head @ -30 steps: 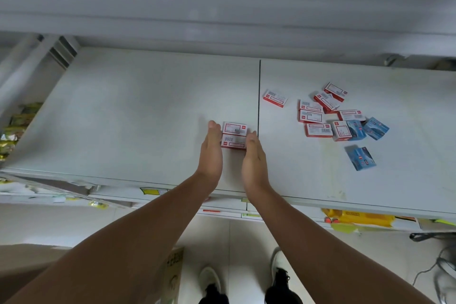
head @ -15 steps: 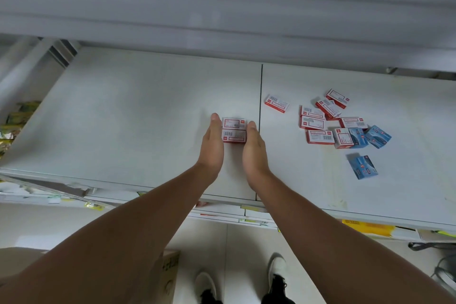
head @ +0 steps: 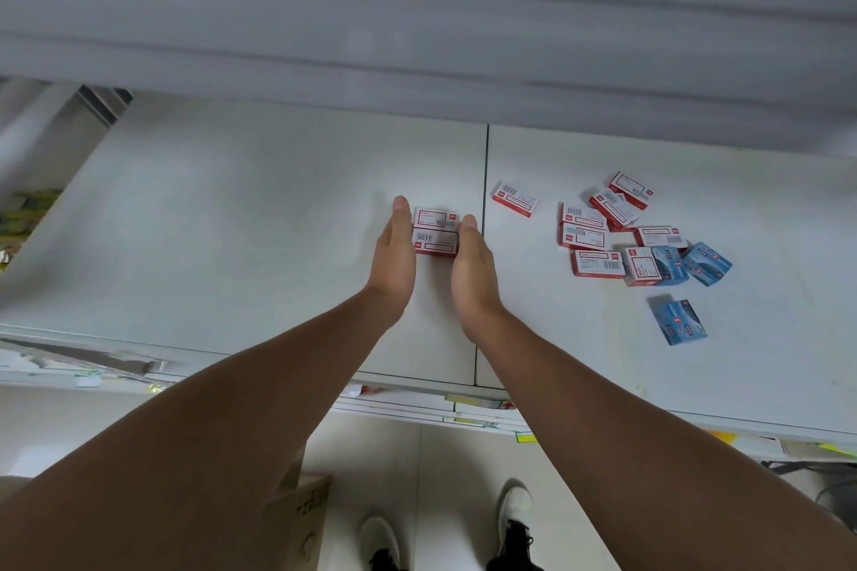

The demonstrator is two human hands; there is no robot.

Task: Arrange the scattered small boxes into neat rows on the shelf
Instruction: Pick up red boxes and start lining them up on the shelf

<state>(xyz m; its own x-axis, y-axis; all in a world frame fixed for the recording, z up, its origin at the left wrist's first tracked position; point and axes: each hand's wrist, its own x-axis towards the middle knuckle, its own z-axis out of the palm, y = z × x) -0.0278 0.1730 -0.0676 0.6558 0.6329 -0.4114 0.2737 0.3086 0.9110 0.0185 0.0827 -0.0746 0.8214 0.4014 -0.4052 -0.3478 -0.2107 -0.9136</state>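
Observation:
Two red-and-white small boxes point(head: 436, 230) lie one behind the other on the white shelf point(head: 232, 246), just left of its seam. My left hand point(head: 394, 250) stands flat against their left ends and my right hand point(head: 470, 260) against their right ends, squeezing the pair between the palms. To the right lies a lone red box point(head: 515, 198). Further right is a loose cluster of several red boxes point(head: 598, 236) with two blue boxes point(head: 707, 263) at its edge. A third blue box point(head: 678, 322) lies apart, nearer the front.
An upper shelf point(head: 417, 14) overhangs the back of the work surface. The shelf's dark seam point(head: 484, 181) runs front to back beside my right hand. Below the front edge are a cardboard carton point(head: 310, 519) and my shoes point(head: 514, 519) on the floor.
Both hands stay pressed against the two red boxes. The pair looks slightly deeper on the shelf and squarer than a second ago. The scattered boxes have not moved.

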